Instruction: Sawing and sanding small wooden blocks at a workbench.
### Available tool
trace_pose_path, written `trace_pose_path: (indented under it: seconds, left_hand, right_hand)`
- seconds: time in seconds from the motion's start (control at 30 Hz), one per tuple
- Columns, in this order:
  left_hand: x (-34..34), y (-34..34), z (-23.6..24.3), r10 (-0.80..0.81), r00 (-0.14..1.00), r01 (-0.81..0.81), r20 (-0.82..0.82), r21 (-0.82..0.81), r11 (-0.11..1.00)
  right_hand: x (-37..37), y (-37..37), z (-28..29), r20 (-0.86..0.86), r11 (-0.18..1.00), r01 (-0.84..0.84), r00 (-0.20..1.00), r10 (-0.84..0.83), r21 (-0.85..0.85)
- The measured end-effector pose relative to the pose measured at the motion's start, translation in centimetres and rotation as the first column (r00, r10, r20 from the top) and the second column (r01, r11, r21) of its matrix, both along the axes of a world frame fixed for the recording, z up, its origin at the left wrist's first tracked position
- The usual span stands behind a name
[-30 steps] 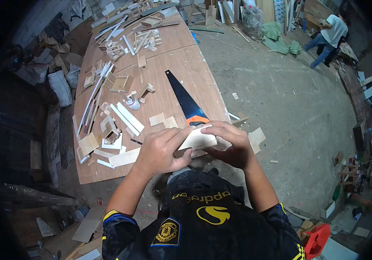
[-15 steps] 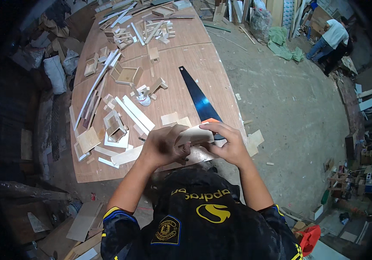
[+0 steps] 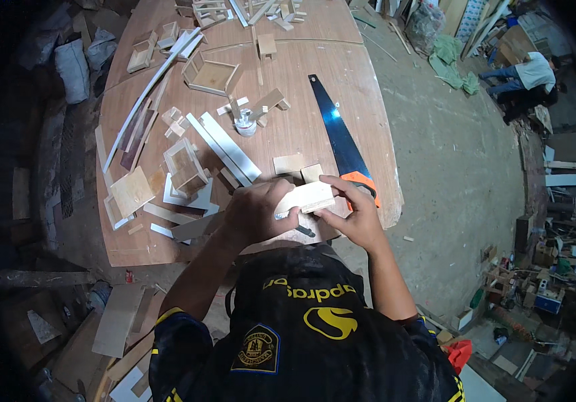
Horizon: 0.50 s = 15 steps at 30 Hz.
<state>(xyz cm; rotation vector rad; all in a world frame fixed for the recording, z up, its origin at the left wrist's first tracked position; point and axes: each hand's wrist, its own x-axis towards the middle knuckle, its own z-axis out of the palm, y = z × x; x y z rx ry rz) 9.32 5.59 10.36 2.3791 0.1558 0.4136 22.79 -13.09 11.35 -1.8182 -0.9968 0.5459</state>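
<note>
The big wooden table [image 3: 341, 74] filled the upper middle of the view, and it sat higher and closer than half a second earlier, the head having tipped nearer to the work. A hand saw [image 3: 336, 137] lay on the table's right side, blade running away from the person and slightly left, orange handle near the table's front edge; in the earlier picture it lay in the same spot on the table. Long white strips [image 3: 224, 149] lay slanted at mid-table beside a small open wooden box [image 3: 185, 165], with a flat frame [image 3: 211, 75] farther back.

Both hands had stayed at the near edge. The left hand [image 3: 259, 213] was closed round the left end of a pale wood block [image 3: 309, 197], fingers curled over it. The right hand [image 3: 354, 213] pinched the block's right end, thumb below and fingers on top. The block was held just above the table edge, close to the saw handle, its long axis running left to right and tilted up a little toward the right.

The left part of the block was hidden under the left hand's fingers. A dark, thin thing below the block was too small to make out. The table's far end was cut off by the picture's top edge.
</note>
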Motion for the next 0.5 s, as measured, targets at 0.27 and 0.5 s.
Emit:
trace_pose_path:
  seconds: [0.27, 0.5]
  left_hand:
    - [0.8, 2.6, -0.6, -0.041, 0.996, 0.038, 0.082, 0.032, 0.999]
    - [2.2, 4.2, -1.0, -0.125, 0.992, 0.125, 0.002, 0.059, 0.990]
  right_hand:
    - [-0.1, 1.9, -1.2, -0.020, 1.000, 0.005, 1.000, -0.005, 0.025]
    - [-0.6, 2.3, 1.9, -0.424, 0.976, 0.203, 0.879, -0.217, -0.078]
